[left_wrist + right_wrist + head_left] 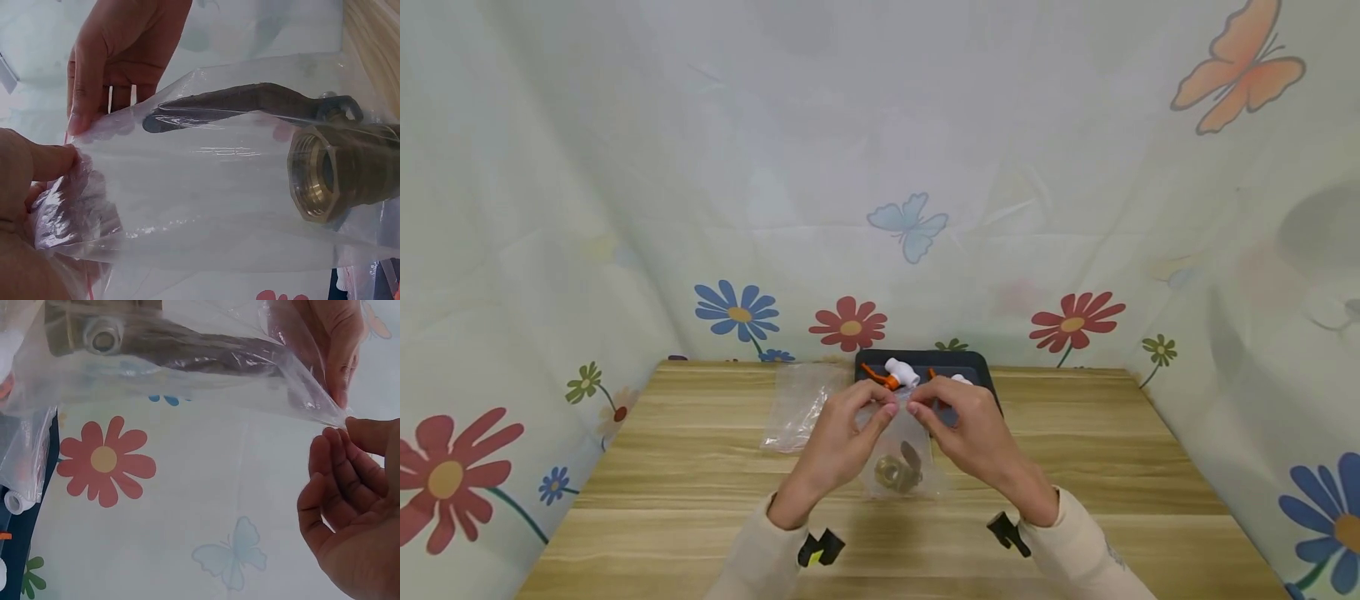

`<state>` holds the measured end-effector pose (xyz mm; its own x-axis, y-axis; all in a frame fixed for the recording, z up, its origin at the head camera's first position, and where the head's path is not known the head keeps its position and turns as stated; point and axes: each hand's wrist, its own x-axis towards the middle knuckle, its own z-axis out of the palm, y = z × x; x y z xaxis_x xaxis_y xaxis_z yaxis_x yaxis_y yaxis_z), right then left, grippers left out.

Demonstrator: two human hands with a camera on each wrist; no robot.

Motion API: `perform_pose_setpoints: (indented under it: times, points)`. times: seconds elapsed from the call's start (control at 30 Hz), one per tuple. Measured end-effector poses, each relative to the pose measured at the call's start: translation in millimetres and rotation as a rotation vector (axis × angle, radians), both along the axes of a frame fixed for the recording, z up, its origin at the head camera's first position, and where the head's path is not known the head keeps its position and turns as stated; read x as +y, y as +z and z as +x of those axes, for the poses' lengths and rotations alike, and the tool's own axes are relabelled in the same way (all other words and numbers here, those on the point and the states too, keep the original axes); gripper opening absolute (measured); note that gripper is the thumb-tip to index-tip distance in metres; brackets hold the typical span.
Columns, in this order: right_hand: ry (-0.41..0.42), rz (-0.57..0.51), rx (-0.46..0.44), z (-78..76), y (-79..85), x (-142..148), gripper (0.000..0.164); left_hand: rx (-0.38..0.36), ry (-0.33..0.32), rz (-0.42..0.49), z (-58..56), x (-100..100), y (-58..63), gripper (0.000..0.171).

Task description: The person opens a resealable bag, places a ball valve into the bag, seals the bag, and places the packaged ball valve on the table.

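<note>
A transparent plastic bag (187,194) with a red line near its mouth hangs between my hands. Inside it, toward the bottom, is a brass ball valve (347,172) with a dark lever handle (215,107). My left hand (841,429) pinches the bag's top edge between thumb and fingers. On the other side, my right hand (976,425) pinches the same edge close by; in the right wrist view its thumb (369,434) presses the bag's corner against the fingertips. From the head view, the valve (891,473) shows through the plastic below both hands.
Behind the hands, a dark tray (973,360) stands at the table's back edge. It holds a white valve with an orange handle (902,372) and another white piece (961,379), partly hidden. Left of the tray, another transparent bag (797,408) lies on the wooden table (700,467).
</note>
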<state>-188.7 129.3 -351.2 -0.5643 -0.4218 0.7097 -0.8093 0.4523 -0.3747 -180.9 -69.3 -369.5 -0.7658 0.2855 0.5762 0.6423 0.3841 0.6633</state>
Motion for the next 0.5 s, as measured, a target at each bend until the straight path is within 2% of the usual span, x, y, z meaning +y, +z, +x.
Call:
perform_pose_setpoints:
  times: [0.1,0.23,0.5]
  points:
    - [0.008,-0.005,-0.036,0.3,-0.1,-0.1,0.009,0.019,0.018,0.005,0.7,0.2,-1.6,0.008]
    - [0.024,-0.008,-0.031,0.0,0.1,-0.5,0.007,0.014,0.027,0.007,2.3,-0.8,-0.8,0.01]
    - [0.019,-0.024,0.053,0.5,-0.9,-4.6,0.014,-0.145,-0.062,0.023,1.0,-6.9,3.0,0.021]
